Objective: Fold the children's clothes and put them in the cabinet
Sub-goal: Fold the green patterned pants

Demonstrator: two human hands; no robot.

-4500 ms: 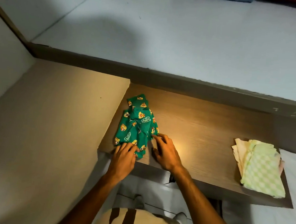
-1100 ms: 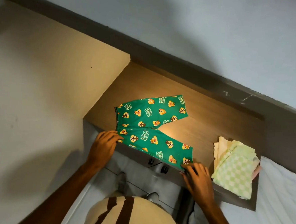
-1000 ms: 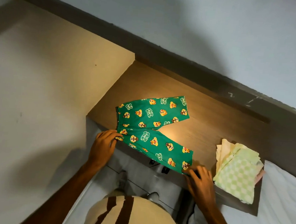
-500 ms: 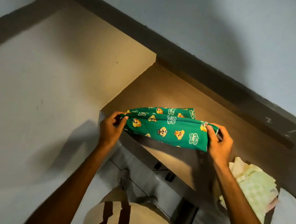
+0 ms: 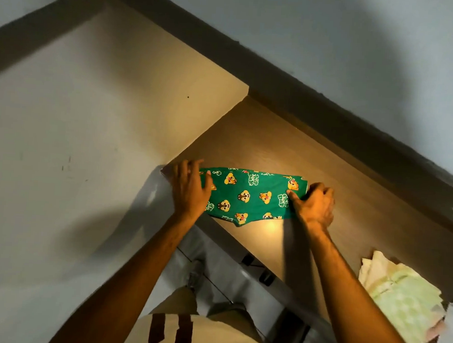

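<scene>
Mid-fold on green printed pants (image 5: 253, 195), lying leg over leg on wooden surface (image 5: 325, 177), left end near the surface's left corner. Left hand (image 5: 191, 189) flat on the waist end, fingers straight, pressing rather than gripping. Right hand (image 5: 315, 203) at the cuff end, fingers curled, thumb on the cloth; looks like a pinch on the cuff edge, though fingertips partly hidden. To do this step well: keep left hand pinning the waist, pull lightly with the right to take out slack, line up both leg edges before creasing. Crotch point sticks out at the near edge and overhangs the surface edge slightly; probably worth tucking in or smoothing flat first, else next fold comes out lopsided. Then bring cuff over to waist, press the crease with a flat palm. Thin knit, likely to slip, so avoid lifting high. Count: one green pants, one stack of pale folded clothes (image 5: 403, 296) at the surface's right end, well apart from pants; number of pieces in it unclear, at least two shades showing. Two hands in view. Cabinet not identifiable here.
</scene>
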